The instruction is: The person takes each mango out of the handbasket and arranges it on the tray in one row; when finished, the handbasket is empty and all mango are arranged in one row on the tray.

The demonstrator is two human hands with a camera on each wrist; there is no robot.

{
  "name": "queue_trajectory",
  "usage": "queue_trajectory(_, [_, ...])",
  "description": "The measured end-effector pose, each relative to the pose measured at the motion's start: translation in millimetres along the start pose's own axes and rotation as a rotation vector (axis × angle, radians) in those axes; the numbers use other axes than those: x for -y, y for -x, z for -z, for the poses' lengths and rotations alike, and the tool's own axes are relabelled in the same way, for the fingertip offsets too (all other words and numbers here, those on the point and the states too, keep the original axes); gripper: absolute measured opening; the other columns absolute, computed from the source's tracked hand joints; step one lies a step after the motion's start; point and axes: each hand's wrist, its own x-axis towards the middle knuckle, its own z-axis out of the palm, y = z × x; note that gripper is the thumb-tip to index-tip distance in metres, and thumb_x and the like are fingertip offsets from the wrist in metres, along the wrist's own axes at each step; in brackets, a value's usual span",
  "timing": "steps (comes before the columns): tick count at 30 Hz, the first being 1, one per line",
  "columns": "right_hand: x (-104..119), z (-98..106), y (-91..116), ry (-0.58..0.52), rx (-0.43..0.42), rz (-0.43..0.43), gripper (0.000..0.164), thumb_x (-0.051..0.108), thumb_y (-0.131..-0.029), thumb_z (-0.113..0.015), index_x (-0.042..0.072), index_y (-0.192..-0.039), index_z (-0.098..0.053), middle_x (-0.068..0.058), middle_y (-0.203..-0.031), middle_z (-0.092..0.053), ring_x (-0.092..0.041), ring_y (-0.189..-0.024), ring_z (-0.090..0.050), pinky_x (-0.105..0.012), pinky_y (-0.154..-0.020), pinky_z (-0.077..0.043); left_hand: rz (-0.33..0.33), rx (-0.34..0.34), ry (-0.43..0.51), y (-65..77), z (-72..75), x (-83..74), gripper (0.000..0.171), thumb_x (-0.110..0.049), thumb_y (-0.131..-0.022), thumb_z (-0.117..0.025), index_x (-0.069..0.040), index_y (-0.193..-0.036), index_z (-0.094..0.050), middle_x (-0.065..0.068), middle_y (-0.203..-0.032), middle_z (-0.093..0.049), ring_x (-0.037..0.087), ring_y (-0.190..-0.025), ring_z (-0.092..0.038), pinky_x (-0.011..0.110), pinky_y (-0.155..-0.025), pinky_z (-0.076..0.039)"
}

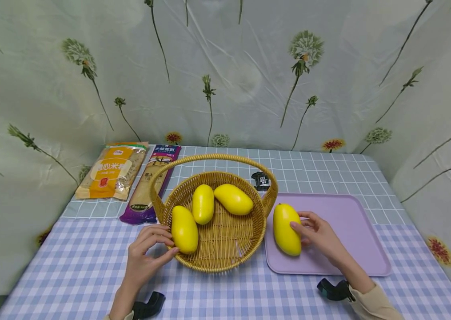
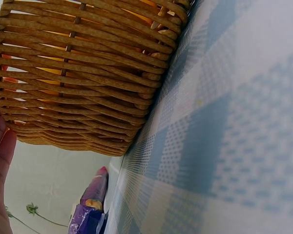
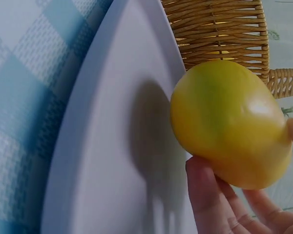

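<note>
A round wicker basket (image 1: pixel 225 249) with a tall hoop handle stands at the middle of the table, with three yellow mangoes inside, one mango (image 1: pixel 184 230) leaning by its left wall. My left hand (image 1: pixel 147 251) grips the basket's left rim, fingertips beside that mango; the left wrist view shows the fingers (image 2: pixel 4 146) at the woven edge. Over the left part of a lilac tray (image 1: pixel 353 240), my right hand (image 1: pixel 321 235) holds another mango (image 1: pixel 287 230) between thumb and fingers. In the right wrist view this mango (image 3: pixel 229 124) is raised above the tray, its shadow below.
An orange-and-clear food bag (image 1: pixel 109 171) and a purple pasta packet (image 1: pixel 151 184) lie at the back left. Behind the basket's right side is a small black packet (image 1: pixel 261 180). A flowered curtain (image 1: pixel 241 80) hangs along the table's back edge.
</note>
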Motion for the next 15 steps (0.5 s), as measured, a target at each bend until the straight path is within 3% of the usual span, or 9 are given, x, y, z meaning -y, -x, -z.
queue_trajectory(7, [0.4, -3.6, -2.4, 0.022, 0.003, -0.078, 0.061, 0.037, -0.089, -0.066, 0.0, -0.133, -0.045, -0.016, -0.108, -0.06, -0.022, -0.08, -0.061, -0.034, -0.065, -0.057, -0.006, -0.002, 0.007, 0.8, -0.6, -0.2, 0.02, -0.015, -0.076, -0.081, -0.002, -0.074, -0.065, 0.014, -0.082, -0.062, 0.03, -0.091, -0.056, 0.026, -0.092, -0.042])
queue_trajectory(15, [0.4, -6.6, -4.4, 0.04, 0.013, -0.097, 0.062, 0.039, -0.089, -0.065, -0.001, -0.132, -0.046, -0.016, -0.108, -0.059, -0.021, -0.078, -0.061, -0.034, -0.062, -0.057, -0.009, -0.003, 0.003, 1.1, -0.3, 0.3, 0.02, -0.014, -0.075, -0.081, -0.002, -0.074, -0.065, 0.013, -0.082, -0.062, 0.03, -0.091, -0.056, 0.026, -0.093, -0.042])
